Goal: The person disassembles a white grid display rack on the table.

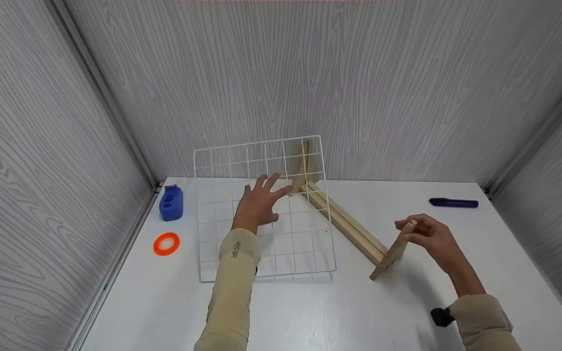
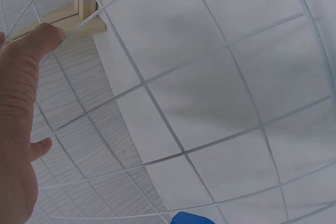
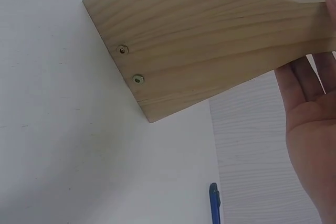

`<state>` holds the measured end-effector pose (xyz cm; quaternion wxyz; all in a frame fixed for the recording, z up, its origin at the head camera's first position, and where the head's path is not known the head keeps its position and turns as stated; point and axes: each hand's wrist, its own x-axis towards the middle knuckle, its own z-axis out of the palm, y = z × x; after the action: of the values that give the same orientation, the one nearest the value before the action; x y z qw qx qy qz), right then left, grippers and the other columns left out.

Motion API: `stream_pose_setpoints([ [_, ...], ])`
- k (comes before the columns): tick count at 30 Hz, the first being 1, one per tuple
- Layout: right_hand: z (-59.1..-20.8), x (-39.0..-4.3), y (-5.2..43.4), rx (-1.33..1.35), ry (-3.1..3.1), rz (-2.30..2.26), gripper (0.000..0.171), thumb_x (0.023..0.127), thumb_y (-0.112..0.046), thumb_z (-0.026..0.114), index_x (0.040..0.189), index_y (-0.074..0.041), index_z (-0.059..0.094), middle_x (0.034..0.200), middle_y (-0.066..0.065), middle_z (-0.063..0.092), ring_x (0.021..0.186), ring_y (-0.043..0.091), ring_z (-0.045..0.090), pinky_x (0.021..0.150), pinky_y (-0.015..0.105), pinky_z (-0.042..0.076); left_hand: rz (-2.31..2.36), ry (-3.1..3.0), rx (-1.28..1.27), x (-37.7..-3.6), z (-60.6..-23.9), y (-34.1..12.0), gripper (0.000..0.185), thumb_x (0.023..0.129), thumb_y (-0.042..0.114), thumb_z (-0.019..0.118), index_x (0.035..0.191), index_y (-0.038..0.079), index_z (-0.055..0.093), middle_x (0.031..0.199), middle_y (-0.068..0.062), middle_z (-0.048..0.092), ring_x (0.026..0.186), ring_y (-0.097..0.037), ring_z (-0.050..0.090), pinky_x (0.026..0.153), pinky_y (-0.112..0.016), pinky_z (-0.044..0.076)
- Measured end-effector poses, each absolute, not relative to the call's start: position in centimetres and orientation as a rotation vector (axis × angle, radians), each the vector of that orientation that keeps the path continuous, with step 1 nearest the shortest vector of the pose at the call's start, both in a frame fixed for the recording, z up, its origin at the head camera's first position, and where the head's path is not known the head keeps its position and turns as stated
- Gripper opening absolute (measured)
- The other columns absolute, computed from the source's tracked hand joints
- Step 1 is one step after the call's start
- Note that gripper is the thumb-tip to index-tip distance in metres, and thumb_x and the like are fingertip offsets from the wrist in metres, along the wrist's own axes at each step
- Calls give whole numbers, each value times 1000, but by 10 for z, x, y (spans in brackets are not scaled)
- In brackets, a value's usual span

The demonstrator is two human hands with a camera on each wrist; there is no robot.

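A white wire grid panel (image 1: 292, 232) leans over the left part of the table, its top edge raised. My left hand (image 1: 257, 204) lies over its middle with fingers spread; the left wrist view shows a fingertip at a wire. To the right runs a wooden stand, with a long grooved rail (image 1: 344, 222) between two shaped end pieces. My right hand (image 1: 430, 239) pinches the top of the near end piece (image 3: 205, 51) between thumb and fingers. Two bolt heads (image 3: 130, 64) show on its outer face. The far end piece (image 1: 307, 163) is seen through the grid.
On the left sit a blue tape dispenser (image 1: 171, 203) and an orange ring-shaped roll (image 1: 166, 243). A dark blue capped pen (image 1: 453, 203) lies at the back right. Grey wood-grain panels (image 1: 281, 73) wall in the white table (image 1: 310, 312).
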<state>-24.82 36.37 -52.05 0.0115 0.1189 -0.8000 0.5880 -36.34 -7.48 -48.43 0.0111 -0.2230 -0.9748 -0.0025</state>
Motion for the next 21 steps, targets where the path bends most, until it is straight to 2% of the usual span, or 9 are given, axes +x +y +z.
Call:
stream_pose_setpoints([
  [5,-520,-242,363,389,-2478,1869,31,94,-6,70,119,9,57,118,-7,75,110,6,71,91,18,55,44,-3059,-715,-361,-487,-76,85,88,38,79,157,46,29,171,-1,17,156,-33,21,115,-66,36],
  [13,-520,-234,363,442,-2442,1936,23,94,1,67,110,10,54,126,-2,73,111,13,72,93,20,55,22,-3066,-714,-359,-492,-77,85,87,34,81,156,45,33,170,0,19,156,-32,22,114,-65,37],
  [21,-518,-226,358,432,-2460,1957,19,94,0,66,102,7,50,116,2,77,108,12,73,91,20,55,-18,-3102,-733,-360,-502,-78,85,86,31,82,155,44,36,170,-1,21,156,-32,22,115,-67,36],
])
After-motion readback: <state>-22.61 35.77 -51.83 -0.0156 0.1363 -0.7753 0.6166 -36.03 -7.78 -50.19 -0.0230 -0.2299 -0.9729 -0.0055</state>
